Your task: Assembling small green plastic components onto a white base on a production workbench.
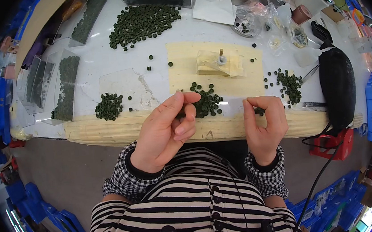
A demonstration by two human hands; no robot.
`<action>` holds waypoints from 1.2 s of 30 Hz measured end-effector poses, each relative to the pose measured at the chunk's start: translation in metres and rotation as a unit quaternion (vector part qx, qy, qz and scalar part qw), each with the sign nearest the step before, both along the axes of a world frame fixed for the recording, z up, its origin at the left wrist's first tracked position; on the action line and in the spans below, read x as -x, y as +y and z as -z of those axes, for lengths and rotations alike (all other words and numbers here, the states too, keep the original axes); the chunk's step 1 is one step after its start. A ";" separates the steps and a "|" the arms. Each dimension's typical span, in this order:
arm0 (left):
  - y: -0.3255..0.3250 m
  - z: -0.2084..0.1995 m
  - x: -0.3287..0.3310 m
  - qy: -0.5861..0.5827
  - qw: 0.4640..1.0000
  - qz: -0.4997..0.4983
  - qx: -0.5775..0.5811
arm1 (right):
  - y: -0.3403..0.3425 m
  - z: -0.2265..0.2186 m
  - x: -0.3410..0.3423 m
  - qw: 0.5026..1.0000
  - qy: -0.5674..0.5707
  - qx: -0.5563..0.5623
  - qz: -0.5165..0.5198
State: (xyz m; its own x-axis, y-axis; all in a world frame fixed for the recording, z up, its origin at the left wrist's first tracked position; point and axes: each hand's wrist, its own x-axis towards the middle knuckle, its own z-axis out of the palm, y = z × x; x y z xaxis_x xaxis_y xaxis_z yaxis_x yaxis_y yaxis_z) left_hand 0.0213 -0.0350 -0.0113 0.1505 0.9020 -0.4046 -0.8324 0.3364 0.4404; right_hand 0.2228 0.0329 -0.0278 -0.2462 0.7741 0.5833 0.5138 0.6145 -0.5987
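My left hand (165,126) is raised over the table's front edge, its thumb and curled fingers close together; whatever they may hold is too small to make out. Just beyond it lies a pile of small dark green ring-shaped parts (208,103), partly hidden by the fingers. To the right, my right hand (265,121) has its thumb and forefinger pinched together, and I cannot see what is between them. A yellow-taped block (210,66) with a short upright brass-coloured pin (221,53) stands beyond both hands on a yellow sheet (182,78).
Smaller piles of green parts lie left (109,107) and right (289,84); a large heap (141,25) is at the back. Clear bins (66,87) stand left. A black padded bundle (337,85) with a cable, plastic bags (250,18) and a white tissue (214,10) occupy the right and back.
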 end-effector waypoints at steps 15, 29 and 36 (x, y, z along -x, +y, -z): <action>0.035 0.006 0.021 0.782 0.582 -0.058 -0.213 | 0.000 -0.001 0.002 1.000 0.021 0.006 -0.001; 0.000 -0.008 0.061 0.816 0.563 -0.007 -0.129 | 0.002 0.003 0.001 1.000 0.024 0.016 0.000; 0.004 0.003 0.052 0.824 0.551 -0.023 -0.134 | -0.007 0.001 -0.002 0.965 0.159 0.202 -0.053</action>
